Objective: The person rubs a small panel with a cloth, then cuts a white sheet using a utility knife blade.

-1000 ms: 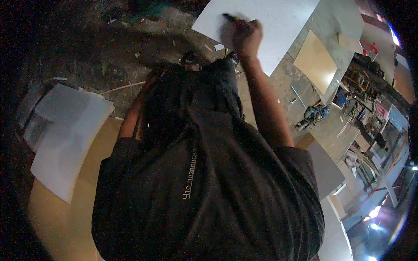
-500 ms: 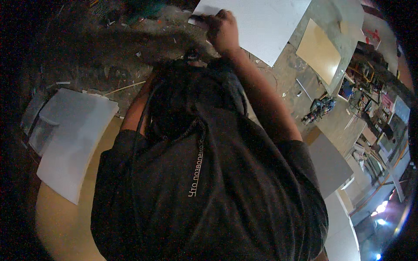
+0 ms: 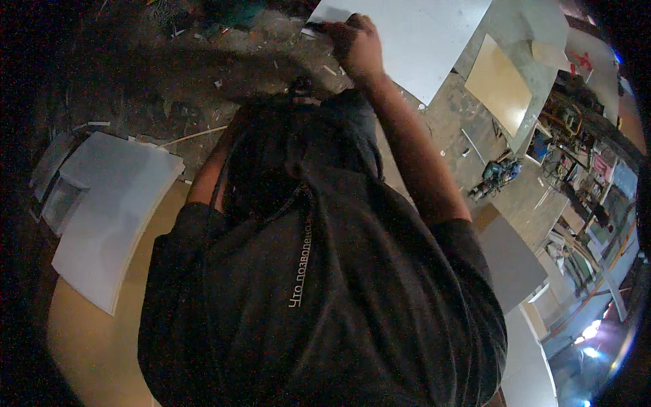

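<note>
My right hand (image 3: 357, 42) reaches forward to the near left corner of a large white panel (image 3: 420, 37) lying on the littered floor. Its fingers are closed around a thin dark pen-like tool (image 3: 314, 28) whose tip sticks out to the left at the panel's edge. My right forearm (image 3: 413, 149) runs from the hand back to my dark T-shirt (image 3: 325, 305), which fills the middle of the view. My left upper arm (image 3: 207, 180) goes down behind my dark trousers (image 3: 291, 149), and the left hand itself is hidden.
A stack of white panels (image 3: 108, 224) lies at the left on a pale wooden board (image 3: 88, 339). A tan board (image 3: 500, 81) rests at the upper right, a power tool (image 3: 495, 175) on the floor beside it, a grey panel (image 3: 512, 261) lower right. Cluttered shelves (image 3: 583, 176) line the right.
My right hand has slid left along the white panel, from near its middle to its left corner, still holding the dark tool. The view has tilted slightly.
</note>
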